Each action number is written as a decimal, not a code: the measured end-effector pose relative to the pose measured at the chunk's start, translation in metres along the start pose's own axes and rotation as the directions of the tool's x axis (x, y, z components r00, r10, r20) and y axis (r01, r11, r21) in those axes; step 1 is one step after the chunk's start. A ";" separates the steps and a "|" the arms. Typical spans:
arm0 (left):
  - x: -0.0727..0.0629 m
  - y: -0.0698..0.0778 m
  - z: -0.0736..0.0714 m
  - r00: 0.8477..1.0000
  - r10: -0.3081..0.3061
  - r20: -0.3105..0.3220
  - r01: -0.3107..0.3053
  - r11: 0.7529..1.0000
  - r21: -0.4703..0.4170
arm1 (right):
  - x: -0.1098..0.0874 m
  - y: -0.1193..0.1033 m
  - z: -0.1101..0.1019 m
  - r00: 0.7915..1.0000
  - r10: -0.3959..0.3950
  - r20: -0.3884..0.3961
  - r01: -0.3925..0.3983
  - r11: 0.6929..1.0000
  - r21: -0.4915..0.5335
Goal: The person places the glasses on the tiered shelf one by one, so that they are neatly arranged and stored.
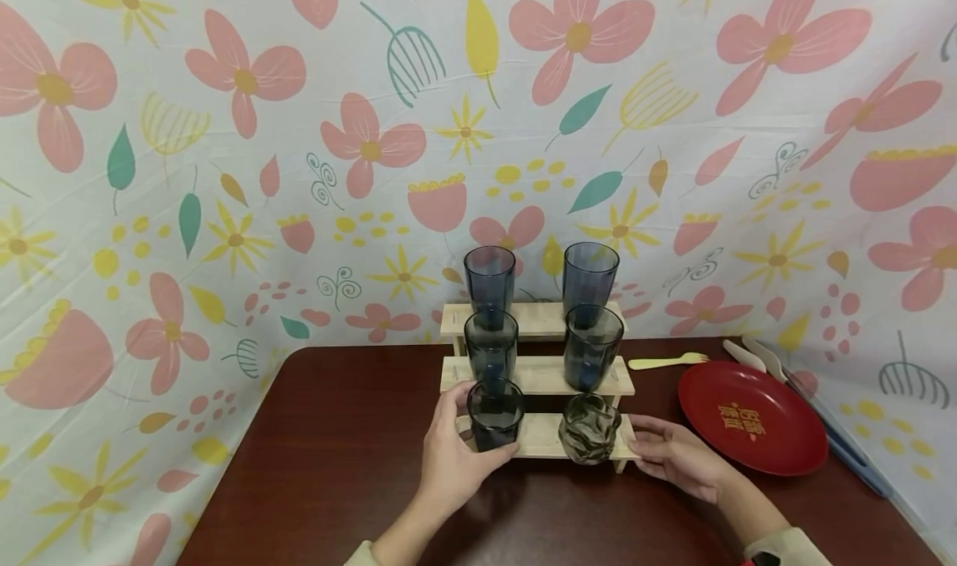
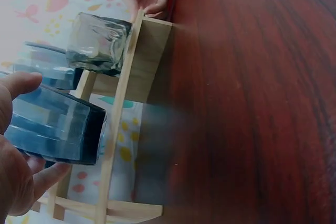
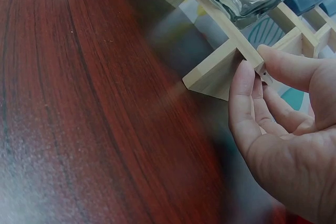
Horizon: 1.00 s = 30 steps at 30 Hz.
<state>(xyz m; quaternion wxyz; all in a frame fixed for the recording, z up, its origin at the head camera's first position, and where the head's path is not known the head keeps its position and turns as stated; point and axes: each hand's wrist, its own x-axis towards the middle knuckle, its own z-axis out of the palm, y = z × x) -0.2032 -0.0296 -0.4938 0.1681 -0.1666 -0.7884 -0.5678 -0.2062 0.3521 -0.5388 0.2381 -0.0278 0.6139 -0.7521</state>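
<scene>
A three-tier wooden rack (image 1: 540,435) stands on the table with glasses on each step. My left hand (image 1: 458,458) holds a dark tumbler (image 1: 497,412) at the left of the lowest step, thumb and fingers curled round its sides. In the left wrist view, the tumbler's base (image 2: 97,135) is close to the step; I cannot tell whether it touches. My right hand (image 1: 684,458) pinches the right end of the lowest step (image 3: 247,45) between thumb and fingers. Just left of that hand sits a short, wavy-sided glass (image 1: 590,430) on the same step.
Two blue tumblers stand on the middle step (image 1: 540,375) and two on the top step (image 1: 538,318). Right of the rack lie a red plate (image 1: 785,441), a yellow fork (image 1: 665,362) and several long-handled utensils (image 1: 845,441). A flowered cloth (image 1: 299,175) hangs behind the table (image 1: 329,433).
</scene>
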 end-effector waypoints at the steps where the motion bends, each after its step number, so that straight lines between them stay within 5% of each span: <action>1: 0.000 -0.001 0.001 1.000 -0.003 -0.002 0.003 1.000 -0.003 | 0.000 0.000 0.000 1.000 0.001 -0.001 -0.001 1.000 -0.001; 24: 0.000 -0.006 0.001 0.999 -0.020 0.037 0.020 1.000 0.004 | 0.003 -0.002 0.001 1.000 0.002 -0.020 -0.002 1.000 -0.013; 30: 0.005 -0.010 -0.014 0.997 0.071 0.031 -0.069 0.995 -0.076 | 0.001 -0.008 0.003 0.994 0.000 -0.108 -0.017 0.988 -0.151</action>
